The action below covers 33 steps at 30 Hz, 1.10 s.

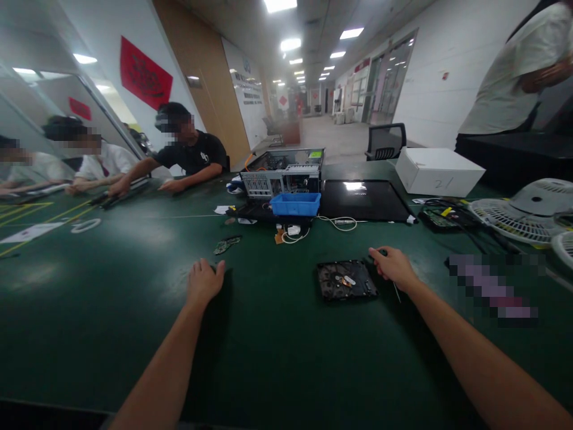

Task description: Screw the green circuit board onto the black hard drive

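Note:
A black hard drive (329, 292) lies on the green table, a little right of the middle. Just to its right, my right hand (394, 269) is closed around a thin screwdriver (397, 292); the metal shaft points down and most of the handle is hidden by the fingers. My left hand (205, 282) rests on the tabletop to the left, thumb apart from the fingers, holding nothing. A small green circuit board (227, 244) lies beyond my left hand, not touching it.
An opened computer case (257, 185) stands at the back, with a blue tray (295, 205) before it. Right of these are a black panel (371, 203), a white box (441, 173) and fan parts (505, 218). Cables (344, 224) lie about. Other people sit at the left.

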{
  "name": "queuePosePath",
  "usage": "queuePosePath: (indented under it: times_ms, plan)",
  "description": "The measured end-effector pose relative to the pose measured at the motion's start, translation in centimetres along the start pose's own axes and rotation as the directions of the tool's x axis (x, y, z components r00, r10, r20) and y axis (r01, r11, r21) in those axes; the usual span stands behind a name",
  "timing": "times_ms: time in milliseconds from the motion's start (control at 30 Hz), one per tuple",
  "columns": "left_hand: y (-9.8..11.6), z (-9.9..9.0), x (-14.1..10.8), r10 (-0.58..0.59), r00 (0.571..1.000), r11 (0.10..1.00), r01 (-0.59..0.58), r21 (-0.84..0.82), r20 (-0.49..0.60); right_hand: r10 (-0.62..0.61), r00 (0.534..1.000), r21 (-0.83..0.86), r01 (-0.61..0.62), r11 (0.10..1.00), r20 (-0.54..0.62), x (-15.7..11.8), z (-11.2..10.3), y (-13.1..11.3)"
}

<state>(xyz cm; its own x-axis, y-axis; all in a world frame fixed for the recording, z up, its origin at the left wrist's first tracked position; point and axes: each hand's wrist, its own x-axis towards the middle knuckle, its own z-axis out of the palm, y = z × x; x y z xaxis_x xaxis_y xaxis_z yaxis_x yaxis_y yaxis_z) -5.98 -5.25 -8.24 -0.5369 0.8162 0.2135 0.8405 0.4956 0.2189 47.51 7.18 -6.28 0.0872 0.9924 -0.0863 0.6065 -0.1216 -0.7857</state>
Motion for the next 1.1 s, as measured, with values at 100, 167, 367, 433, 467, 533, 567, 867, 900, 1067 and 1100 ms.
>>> queuePosePath:
  times_ms: [100, 167, 367, 433, 467, 533, 567, 867, 900, 1067, 1100]
  plan:
    - [0.9, 0.9, -0.1, 0.016, 1.000, 0.999, -0.017, 0.038, 0.018, 0.000, 0.999, 0.025, 0.001, 1.000, -0.032, 0.4, -0.1, -0.1]
    - [2.3, 1.7, -0.3, 0.062, 0.998, 0.997, -0.063, 0.048, 0.028, -0.008, 0.999, 0.030, 0.010, 1.000, -0.043, 0.3, -0.2, 0.0]
    - [4.9, 3.8, 0.8, 0.152, 0.988, 0.987, -0.153, 0.055, 0.028, -0.018, 0.998, 0.059, 0.021, 0.998, -0.059, -0.4, -0.4, -0.1]
    - [4.5, 3.7, 2.5, 0.211, 0.977, 0.976, -0.213, 0.045, 0.034, -0.020, 0.998, 0.062, 0.024, 0.998, -0.055, -0.5, -0.4, -0.1]
    - [4.1, 3.4, 3.6, 0.218, 0.976, 0.975, -0.219, 0.044, 0.024, -0.022, 0.999, 0.065, 0.025, 0.998, -0.050, -0.5, -0.4, -0.1]
    - [2.9, 2.3, 6.3, 0.220, 0.975, 0.974, -0.222, 0.043, 0.032, -0.023, 0.999, 0.076, 0.027, 0.997, -0.046, -0.4, -0.4, 0.0]
    - [2.2, 1.6, 7.8, 0.229, 0.972, 0.972, -0.231, 0.039, 0.047, -0.024, 0.999, 0.083, 0.028, 0.996, -0.046, -0.4, -0.4, 0.0]
    - [-2.0, -1.4, 15.0, 0.353, 0.881, 0.935, -0.343, -0.089, 0.314, -0.016, 0.999, 0.101, 0.019, 0.995, -0.035, -0.1, -0.4, 0.3]
    - [-2.1, -1.3, 15.1, 0.357, 0.876, 0.934, -0.342, -0.103, 0.323, -0.016, 0.999, 0.094, 0.019, 0.995, -0.032, -0.1, -0.5, 0.3]
    - [-1.8, -0.9, 15.3, 0.340, 0.885, 0.939, -0.302, -0.164, 0.317, -0.021, 0.999, 0.077, 0.025, 0.997, -0.045, -0.1, -0.4, 0.4]
    - [-1.7, -0.9, 15.4, 0.331, 0.890, 0.941, -0.288, -0.176, 0.312, -0.024, 0.999, 0.076, 0.027, 0.997, -0.044, -0.1, -0.3, 0.4]
